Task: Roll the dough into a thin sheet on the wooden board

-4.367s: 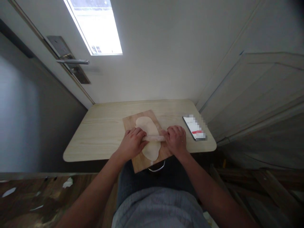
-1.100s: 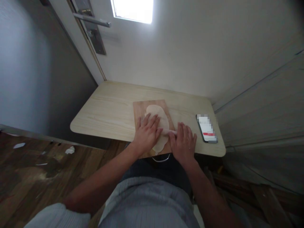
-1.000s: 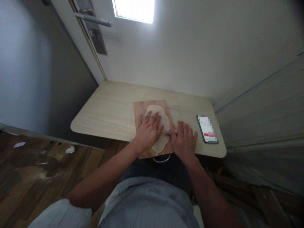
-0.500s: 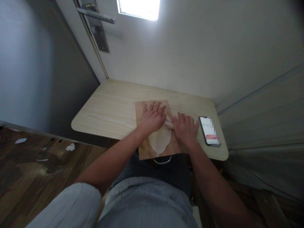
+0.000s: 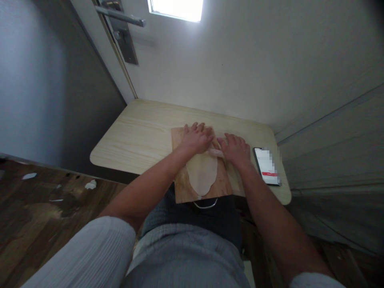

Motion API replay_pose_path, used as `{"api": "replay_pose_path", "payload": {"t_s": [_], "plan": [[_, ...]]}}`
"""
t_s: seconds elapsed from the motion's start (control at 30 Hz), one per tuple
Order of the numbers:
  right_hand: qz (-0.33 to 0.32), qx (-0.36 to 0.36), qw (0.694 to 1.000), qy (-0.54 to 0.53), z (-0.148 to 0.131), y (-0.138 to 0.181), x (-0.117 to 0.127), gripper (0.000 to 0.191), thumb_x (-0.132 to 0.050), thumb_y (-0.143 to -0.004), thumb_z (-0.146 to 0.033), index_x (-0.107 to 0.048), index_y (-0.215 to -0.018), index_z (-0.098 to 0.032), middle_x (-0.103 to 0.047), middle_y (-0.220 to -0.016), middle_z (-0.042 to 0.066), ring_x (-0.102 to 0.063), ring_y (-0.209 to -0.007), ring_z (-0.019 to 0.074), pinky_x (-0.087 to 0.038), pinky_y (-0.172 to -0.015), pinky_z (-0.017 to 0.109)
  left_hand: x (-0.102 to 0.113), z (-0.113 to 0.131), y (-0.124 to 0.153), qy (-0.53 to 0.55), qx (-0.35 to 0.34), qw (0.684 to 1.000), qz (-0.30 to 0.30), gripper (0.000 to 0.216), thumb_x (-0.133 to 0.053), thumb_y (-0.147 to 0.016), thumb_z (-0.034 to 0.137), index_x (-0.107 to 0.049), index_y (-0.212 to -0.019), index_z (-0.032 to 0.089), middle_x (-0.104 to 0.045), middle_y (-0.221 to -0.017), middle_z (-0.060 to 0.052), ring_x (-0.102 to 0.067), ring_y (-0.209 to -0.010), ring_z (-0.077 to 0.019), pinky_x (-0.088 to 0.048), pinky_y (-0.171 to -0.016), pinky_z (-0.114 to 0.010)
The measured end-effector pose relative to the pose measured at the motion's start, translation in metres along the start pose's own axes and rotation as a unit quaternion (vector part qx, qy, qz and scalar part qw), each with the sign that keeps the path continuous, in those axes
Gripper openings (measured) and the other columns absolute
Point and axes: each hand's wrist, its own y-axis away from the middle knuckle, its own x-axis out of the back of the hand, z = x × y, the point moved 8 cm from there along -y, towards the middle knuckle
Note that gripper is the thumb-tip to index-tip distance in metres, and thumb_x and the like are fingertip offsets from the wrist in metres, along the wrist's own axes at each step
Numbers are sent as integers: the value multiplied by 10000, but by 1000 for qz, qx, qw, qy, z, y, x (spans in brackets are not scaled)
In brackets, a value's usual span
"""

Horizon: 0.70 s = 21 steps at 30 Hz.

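A long oval sheet of pale dough point(image 5: 202, 174) lies on a brown wooden board point(image 5: 183, 188) that overhangs the near edge of a light wooden table point(image 5: 141, 136). A thin rolling pin point(image 5: 215, 152) lies across the far end of the dough. My left hand point(image 5: 195, 138) rests flat on the pin's left part, fingers stretched out over the board's far edge. My right hand point(image 5: 236, 149) lies flat on the pin's right end, fingers extended.
A phone point(image 5: 266, 165) with a lit screen lies on the table right of the board. A white door with a metal lever handle point(image 5: 120, 16) stands behind the table. A metal loop point(image 5: 205, 206) shows under the board. Scraps litter the dark wooden floor point(image 5: 45, 192) at left.
Both hands have pushed the pin away from me, from the middle of the dough to its far end. More of the flattened dough now lies bare near me.
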Motion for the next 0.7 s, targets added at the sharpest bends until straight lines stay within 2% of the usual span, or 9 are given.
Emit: {"api": "replay_pose_path", "payload": {"t_s": [0.17,0.3,0.7], "plan": [[-5,6,1000,-4,3,-14,-6,622,-363,-1021,-592,-551,-1441,-174,-570,-1445,180,-494,-1302,351,-393,-1035,510,1,-1,-10,-6,-2,1000,10,487,-298,-1043,482,-569,-1403,298,-491,-1536,-96,-380,-1439,-341,-217,-1176,-703],[-7,-19,999,-42,9,-26,-9,637,-374,-1008,-613,-570,-1420,-169,-579,-1439,173,-499,-1315,353,-384,-1065,519,5,1,-14,-12,-8,1000,17,463,-300,-1051,454,-605,-1341,261,-531,-1486,-113,-429,-1385,-336,-235,-1157,-707],[33,-55,993,-95,20,-47,-11,581,-472,-983,-568,-660,-1298,-118,-647,-1338,190,-556,-1257,335,-411,-1058,473,13,2,-25,-20,0,998,54,424,-304,-1058,369,-623,-1282,201,-588,-1361,-138,-481,-1299,-318,-218,-1164,-685]]}}
